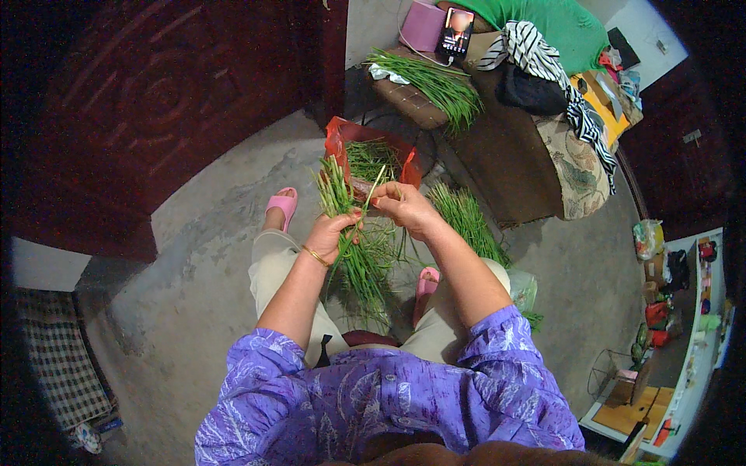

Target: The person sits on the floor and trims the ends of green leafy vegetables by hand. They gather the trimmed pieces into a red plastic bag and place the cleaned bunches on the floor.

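My left hand point(337, 233) is wrapped around a bunch of long green stalks that look like chives point(333, 189). Their pale cut ends point up and away from me, while the green tips hang down between my knees. Close beside it, my right hand point(407, 208) has thumb and bent fingers pinched at a single pale stalk point(379, 176) that slants out of the bunch. Just beyond both hands stands an open red plastic bag point(335, 137) with green stalks and trimmings point(370, 160) inside. Loose thin scraps lie on the floor below my hands.
More stalks lie in a pile point(469, 224) on the floor at right. Another bunch point(431, 84) rests on a brown cushioned seat point(402, 102), near a propped phone point(456, 32) on a charging cable. A brown sofa point(495, 175) stands right; a dark carved door point(175, 105) is left.
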A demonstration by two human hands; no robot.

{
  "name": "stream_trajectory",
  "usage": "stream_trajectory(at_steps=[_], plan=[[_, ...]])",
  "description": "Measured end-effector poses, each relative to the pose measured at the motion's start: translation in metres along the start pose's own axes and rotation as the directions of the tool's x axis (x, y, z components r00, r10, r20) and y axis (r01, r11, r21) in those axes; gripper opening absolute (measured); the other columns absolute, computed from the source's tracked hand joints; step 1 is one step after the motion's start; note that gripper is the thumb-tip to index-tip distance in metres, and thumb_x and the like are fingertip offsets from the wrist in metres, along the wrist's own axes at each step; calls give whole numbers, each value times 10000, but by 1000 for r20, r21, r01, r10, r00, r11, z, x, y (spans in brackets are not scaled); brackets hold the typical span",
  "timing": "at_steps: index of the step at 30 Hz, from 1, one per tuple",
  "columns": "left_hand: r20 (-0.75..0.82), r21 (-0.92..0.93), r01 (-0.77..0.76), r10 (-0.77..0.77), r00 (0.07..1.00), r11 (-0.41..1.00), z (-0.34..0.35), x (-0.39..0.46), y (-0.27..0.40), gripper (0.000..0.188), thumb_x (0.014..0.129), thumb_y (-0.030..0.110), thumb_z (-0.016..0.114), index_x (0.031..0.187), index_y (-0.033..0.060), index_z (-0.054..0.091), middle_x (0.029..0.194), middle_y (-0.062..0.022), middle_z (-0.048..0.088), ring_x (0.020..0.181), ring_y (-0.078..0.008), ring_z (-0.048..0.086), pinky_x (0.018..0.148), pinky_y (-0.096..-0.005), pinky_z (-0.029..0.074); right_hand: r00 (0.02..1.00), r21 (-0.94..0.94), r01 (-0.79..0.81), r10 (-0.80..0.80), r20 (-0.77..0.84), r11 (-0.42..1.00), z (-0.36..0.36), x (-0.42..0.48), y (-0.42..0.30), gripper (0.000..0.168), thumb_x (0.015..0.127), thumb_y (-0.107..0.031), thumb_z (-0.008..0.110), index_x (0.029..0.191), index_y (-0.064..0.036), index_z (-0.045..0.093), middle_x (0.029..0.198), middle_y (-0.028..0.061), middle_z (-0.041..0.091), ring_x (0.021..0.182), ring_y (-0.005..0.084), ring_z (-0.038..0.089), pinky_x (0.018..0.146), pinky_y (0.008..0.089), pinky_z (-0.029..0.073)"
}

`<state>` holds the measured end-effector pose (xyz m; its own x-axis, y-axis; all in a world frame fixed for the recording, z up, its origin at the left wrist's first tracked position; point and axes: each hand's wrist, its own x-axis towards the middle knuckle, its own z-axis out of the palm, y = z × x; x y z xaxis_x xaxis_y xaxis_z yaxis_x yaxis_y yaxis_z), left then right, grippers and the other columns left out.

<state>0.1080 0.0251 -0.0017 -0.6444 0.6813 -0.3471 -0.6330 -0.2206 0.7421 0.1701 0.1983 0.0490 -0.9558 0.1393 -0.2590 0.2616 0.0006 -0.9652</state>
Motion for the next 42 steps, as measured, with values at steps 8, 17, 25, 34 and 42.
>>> stream_trajectory(at_steps=[8, 17, 25, 34, 42], plan=[[53, -1, 40, -40, 998, 999, 3, 0, -2, 159, 775, 79, 607, 926, 37, 578, 755, -21, 588, 547, -81, 482, 477, -216, 383, 997, 161, -56, 64, -42, 985, 6, 6, 7, 65, 816, -113, 567, 784, -103, 511, 655, -33, 510, 486, 30, 372, 393, 184, 229], [101, 32, -63, 60, 993, 997, 10, -2, 2, 189, 792, 103, 587, 968, 49, 542, 789, -52, 604, 494, -70, 443, 469, -217, 366, 987, 75, 114, -105, -121, 991, 11, 10, 17, 78, 816, -77, 558, 771, -48, 501, 681, 8, 544, 577, 98, 520, 509, 228, 390], [29, 123, -108, 106, 994, 986, 11, 2, -6, 186, 781, 96, 583, 953, 49, 531, 723, -35, 579, 498, -65, 453, 446, -183, 357, 977, -174, 119, -146, -155, 978, 13, 18, 33, 82, 796, -75, 558, 756, -26, 507, 708, 22, 550, 655, 96, 519, 619, 250, 437], [-51, 114, -141, 147, 988, 983, 9, 0, 3, 137, 743, 33, 560, 877, 7, 563, 710, -50, 584, 512, -79, 482, 438, -182, 370, 956, -135, 49, -86, -280, 990, 3, 14, 14, 185, 708, -146, 633, 797, -24, 526, 716, 46, 575, 612, 125, 520, 574, 281, 429], [-35, 147, -143, 149, 988, 979, 12, -1, 2, 117, 738, 14, 560, 854, 5, 568, 728, -61, 592, 525, -82, 497, 435, -185, 370, 987, -160, 103, -121, -106, 982, 12, 18, 24, 66, 827, -72, 530, 797, -13, 526, 724, 29, 566, 659, 93, 518, 599, 245, 425]])
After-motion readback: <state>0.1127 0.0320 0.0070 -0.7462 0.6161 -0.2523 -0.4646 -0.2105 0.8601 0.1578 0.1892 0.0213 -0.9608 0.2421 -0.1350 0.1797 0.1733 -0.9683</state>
